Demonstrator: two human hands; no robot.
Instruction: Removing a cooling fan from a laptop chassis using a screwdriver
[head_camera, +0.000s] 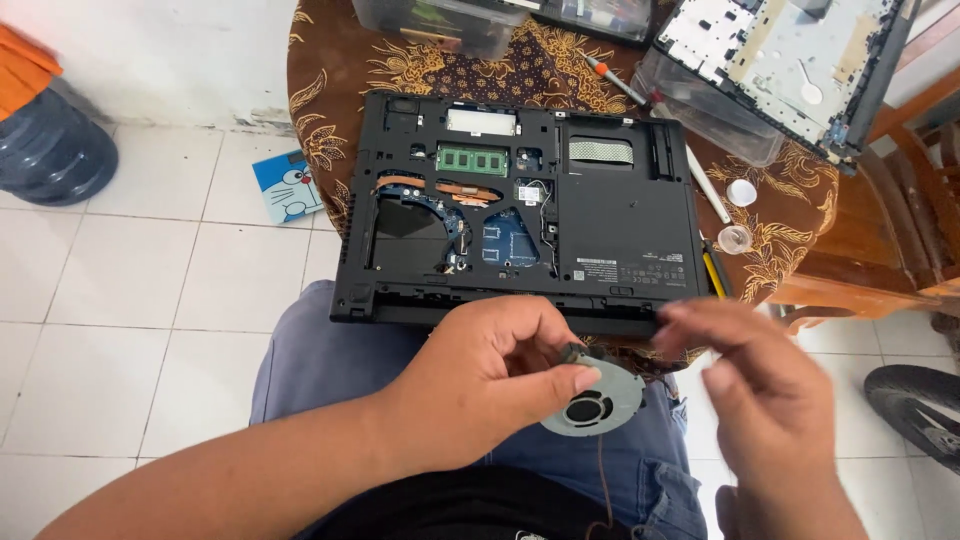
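Round grey fan (596, 402) sits just below the opened black laptop (520, 210), over the person's lap, clasped at its edge between thumb and fingers of the left hand (490, 375); the right hand (770, 400) hovers blurred just beside it, fingers loose and grasping nothing

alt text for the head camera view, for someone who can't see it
A person's left hand holds a round grey laptop fan over their lap, right hand blurred beside it. Beyond, an opened black laptop base lies on a brown patterned tablecloth.
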